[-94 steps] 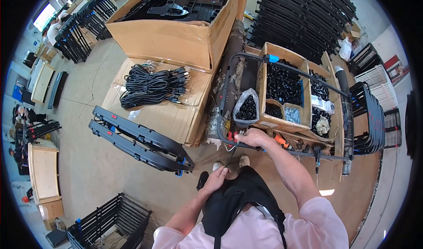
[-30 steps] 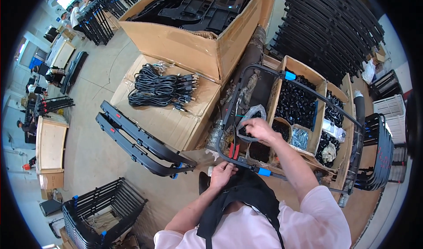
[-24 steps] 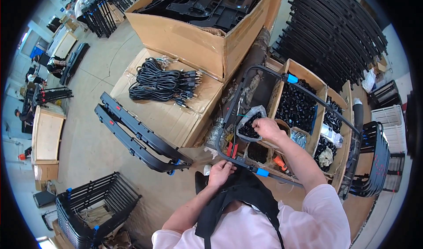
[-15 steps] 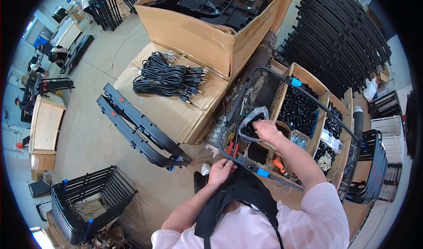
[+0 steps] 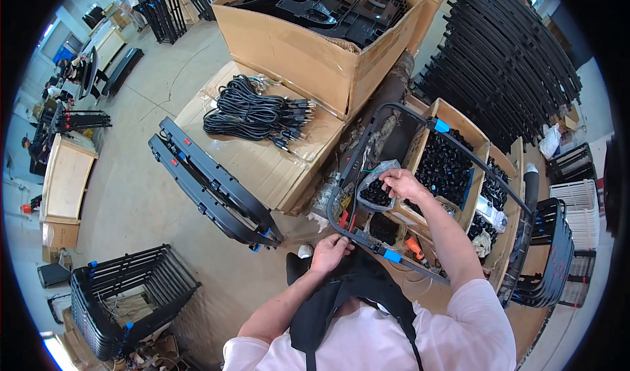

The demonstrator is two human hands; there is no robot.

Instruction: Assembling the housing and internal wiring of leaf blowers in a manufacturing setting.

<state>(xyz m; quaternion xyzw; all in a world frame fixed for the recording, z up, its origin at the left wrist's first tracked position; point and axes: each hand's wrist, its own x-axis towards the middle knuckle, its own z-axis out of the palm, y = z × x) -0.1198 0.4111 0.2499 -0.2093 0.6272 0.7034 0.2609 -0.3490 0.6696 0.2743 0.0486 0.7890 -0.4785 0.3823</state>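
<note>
A black tubular frame (image 5: 335,207) with blue bands lies across the bins in front of me. My left hand (image 5: 330,253) is closed at its near left corner, thumb and fingers pressed on the tube. Over a clear plastic bag (image 5: 378,205) of small black parts, my right hand (image 5: 401,183) has its fingers bent together; what they hold, if anything, is too small to make out. Just below the bag sits a small box of black screws or similar bits (image 5: 383,228). An orange-handled tool (image 5: 416,247) lies beside that box.
Wooden bins (image 5: 447,164) of small black parts stand to the right. Bundled black cables (image 5: 252,112) rest on a carton, behind which is an open cardboard box (image 5: 289,40) of black plastic shells. Curved black rails (image 5: 210,187) lean at left; stacked frames (image 5: 131,299) stand lower left.
My right hand has risen slightly out of the plastic bag, and its fingers now show above the black parts. My left hand stays at the frame's corner.
</note>
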